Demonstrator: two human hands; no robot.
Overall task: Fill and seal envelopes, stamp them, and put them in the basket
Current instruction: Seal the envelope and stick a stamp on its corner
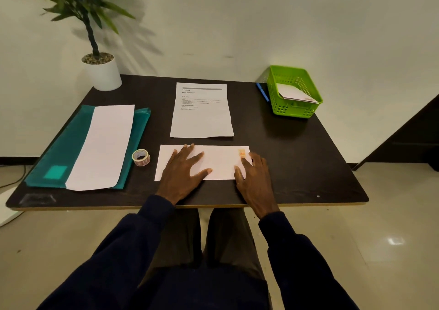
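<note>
A person's left hand [184,174] lay spread flat on a white envelope [213,162] at the near edge of the dark table [297,155]. The right hand [255,179], fingers extended, pressed the envelope's right end, one fingertip at an orange stamp [241,154]. A stamp roll [141,157] sat just left of the envelope. At the far right corner, the green basket [294,91] held sealed mail beside a blue pen [262,92].

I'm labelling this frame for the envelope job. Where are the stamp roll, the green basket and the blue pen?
stamp roll [143,162]: head view, on its outer side wall.
green basket [294,111]: head view, on its near wall.
blue pen [263,92]: head view, on the middle of its barrel.
</note>
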